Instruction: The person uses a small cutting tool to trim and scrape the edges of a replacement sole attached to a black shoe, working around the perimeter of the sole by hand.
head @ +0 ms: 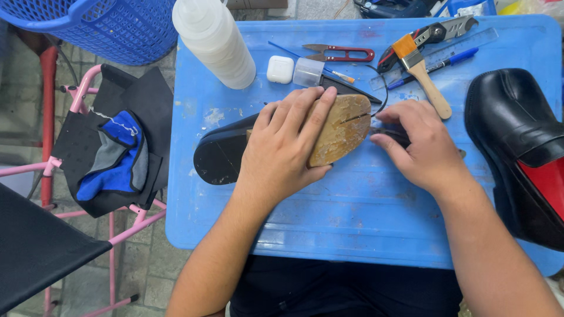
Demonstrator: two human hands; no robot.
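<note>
Hands worked on an upturned shoe on the blue tabletop [352,229].

The left hand [288,147] lay flat, fingers spread, pressing the shoe [343,126] sole-up at mid-table. The right hand [420,144] was curled at its toe end on something small and dark; what, I cannot tell. Farther back lay a brush [420,70], scissors [341,54] and a bottle [214,41], with a black shoe [517,129] to the right.

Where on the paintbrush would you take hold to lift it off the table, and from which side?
Grip the paintbrush by its bare wooden handle, coming from the near end by the right hand. The handle lies flat and points that way; the bristle end sits among the cutter and pen.
</note>
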